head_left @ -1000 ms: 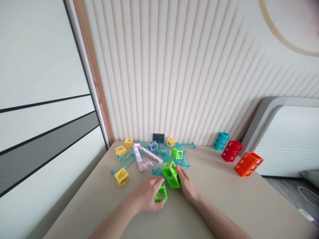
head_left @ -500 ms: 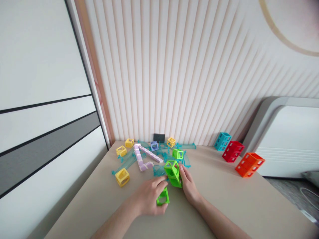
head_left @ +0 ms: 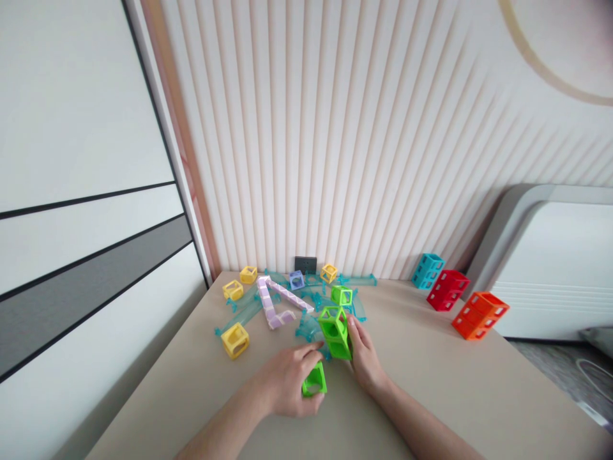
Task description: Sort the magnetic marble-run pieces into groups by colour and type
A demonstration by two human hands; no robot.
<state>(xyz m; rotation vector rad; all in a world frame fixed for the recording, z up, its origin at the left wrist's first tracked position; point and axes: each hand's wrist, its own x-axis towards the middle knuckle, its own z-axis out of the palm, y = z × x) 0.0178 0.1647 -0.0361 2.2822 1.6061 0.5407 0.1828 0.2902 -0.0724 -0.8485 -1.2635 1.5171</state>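
Note:
Between thumb and fingers, my left hand (head_left: 293, 381) grips a single green cube block (head_left: 315, 379) low over the near part of the table. Just right of it and a little farther off, my right hand (head_left: 364, 353) holds a stack of two joined green cube blocks (head_left: 336, 332) by its right side. The stack leans slightly, and the two held pieces are apart. Behind the stack, another green cube block (head_left: 341, 295) rests among clear teal track pieces (head_left: 310, 327).
Yellow cube blocks (head_left: 235, 340), a blue-purple cube (head_left: 296, 280) and lilac strips (head_left: 271, 306) lie left and back on the table (head_left: 407, 383). Stacks in teal (head_left: 428, 271), red (head_left: 447, 290) and orange (head_left: 479, 315) stand at right. A ribbed wall (head_left: 297, 140) rises behind.
The green stack in my right hand has shifted slightly right, showing more of the teal track behind it. My left hand and its cube have barely moved.

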